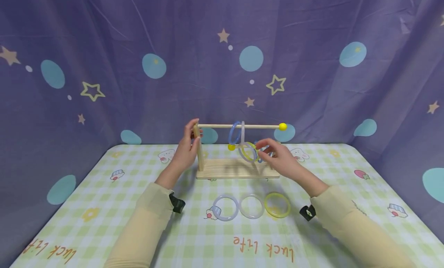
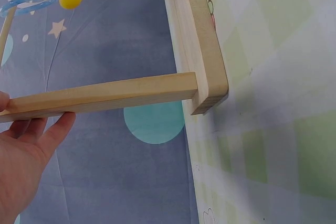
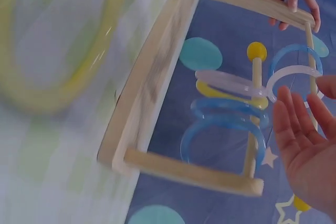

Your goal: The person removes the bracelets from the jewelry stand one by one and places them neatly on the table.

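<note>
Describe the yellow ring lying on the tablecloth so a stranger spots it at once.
On the checked tablecloth stands a wooden rack; on its near side, three rings lie flat in a row. The yellow ring is at the row's end on the person's right; the other two are much paler, not yellow.

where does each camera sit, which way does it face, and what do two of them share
Head: on the head, facing forward and down at the rack and table; left hand, right hand and both sleeves show.
Left wrist: on that wrist, picture turned sideways, facing the post; left hand shows, right doesn't.
Right wrist: on that wrist, also sideways, facing the rings; right hand shows near, left hand beyond.
Shared: both wrist views show the post, rings and left hand.
</note>
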A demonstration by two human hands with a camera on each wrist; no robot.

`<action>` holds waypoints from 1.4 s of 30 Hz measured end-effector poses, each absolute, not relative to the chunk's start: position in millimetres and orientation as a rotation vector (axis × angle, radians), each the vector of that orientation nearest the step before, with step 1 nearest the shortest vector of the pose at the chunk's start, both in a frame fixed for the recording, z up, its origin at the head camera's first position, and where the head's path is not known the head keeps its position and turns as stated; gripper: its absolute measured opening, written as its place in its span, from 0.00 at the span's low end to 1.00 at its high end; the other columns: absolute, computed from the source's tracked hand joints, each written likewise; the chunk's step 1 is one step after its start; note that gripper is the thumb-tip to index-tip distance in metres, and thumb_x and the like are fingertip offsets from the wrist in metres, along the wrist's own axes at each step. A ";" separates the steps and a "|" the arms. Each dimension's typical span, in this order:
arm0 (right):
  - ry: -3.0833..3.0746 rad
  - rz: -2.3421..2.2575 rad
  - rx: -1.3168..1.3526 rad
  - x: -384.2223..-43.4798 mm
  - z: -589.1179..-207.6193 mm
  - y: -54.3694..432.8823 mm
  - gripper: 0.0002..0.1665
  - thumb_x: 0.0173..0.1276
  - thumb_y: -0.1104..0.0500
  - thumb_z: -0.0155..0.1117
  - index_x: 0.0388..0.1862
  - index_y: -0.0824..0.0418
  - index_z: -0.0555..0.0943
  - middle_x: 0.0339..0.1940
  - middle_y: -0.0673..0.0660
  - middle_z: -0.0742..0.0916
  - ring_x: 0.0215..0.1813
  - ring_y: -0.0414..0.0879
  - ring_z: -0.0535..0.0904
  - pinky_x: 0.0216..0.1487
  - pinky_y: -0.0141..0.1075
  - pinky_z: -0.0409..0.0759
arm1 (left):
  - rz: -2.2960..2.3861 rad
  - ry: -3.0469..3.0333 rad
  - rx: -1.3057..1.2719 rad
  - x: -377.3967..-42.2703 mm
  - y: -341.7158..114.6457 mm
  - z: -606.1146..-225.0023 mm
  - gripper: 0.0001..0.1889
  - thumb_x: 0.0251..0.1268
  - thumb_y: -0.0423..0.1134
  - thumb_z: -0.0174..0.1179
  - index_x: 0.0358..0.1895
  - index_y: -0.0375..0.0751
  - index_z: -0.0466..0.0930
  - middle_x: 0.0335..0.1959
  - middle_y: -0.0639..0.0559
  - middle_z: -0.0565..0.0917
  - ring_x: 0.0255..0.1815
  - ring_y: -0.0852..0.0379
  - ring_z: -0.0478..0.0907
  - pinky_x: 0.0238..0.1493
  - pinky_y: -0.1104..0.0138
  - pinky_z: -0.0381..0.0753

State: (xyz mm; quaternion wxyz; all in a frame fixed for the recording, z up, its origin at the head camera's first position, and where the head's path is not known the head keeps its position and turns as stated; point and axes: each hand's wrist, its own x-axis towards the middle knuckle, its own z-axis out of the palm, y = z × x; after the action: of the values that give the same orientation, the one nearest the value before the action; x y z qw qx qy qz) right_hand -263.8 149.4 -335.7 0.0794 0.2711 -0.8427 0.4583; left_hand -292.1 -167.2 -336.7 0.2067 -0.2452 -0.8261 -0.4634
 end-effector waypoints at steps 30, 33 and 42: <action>-2.071 1.898 0.813 -279.2 -345.7 100.3 0.19 0.70 0.72 0.58 0.58 0.74 0.71 0.50 0.73 0.81 0.39 0.46 0.82 0.30 0.34 0.81 | -1.299 -2.292 -0.683 -290.3 -164.7 -336.1 0.28 0.76 0.25 0.42 0.73 0.48 0.48 0.57 0.34 0.73 0.57 0.39 0.74 0.52 0.50 0.79; -2.015 1.910 0.792 -279.1 -345.9 99.2 0.17 0.69 0.73 0.57 0.56 0.76 0.72 0.46 0.74 0.81 0.36 0.44 0.82 0.28 0.31 0.80 | -1.298 -2.294 -0.681 -289.9 -164.6 -335.7 0.28 0.76 0.25 0.42 0.73 0.49 0.48 0.57 0.34 0.73 0.57 0.39 0.74 0.52 0.49 0.79; -1.926 1.877 0.675 -280.1 -348.7 100.3 0.14 0.68 0.71 0.61 0.51 0.75 0.75 0.40 0.70 0.82 0.29 0.40 0.81 0.25 0.28 0.79 | -1.294 -2.303 -0.678 -291.0 -165.8 -336.4 0.28 0.76 0.26 0.42 0.73 0.47 0.48 0.57 0.34 0.73 0.57 0.38 0.74 0.52 0.49 0.79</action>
State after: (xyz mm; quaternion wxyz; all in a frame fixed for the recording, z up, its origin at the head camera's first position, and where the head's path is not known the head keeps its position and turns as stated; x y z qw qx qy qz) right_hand -280.1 100.3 -348.7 0.1835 0.2392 -0.6827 0.6656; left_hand -291.0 -165.8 -336.4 0.2058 -0.2432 -0.8263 -0.4645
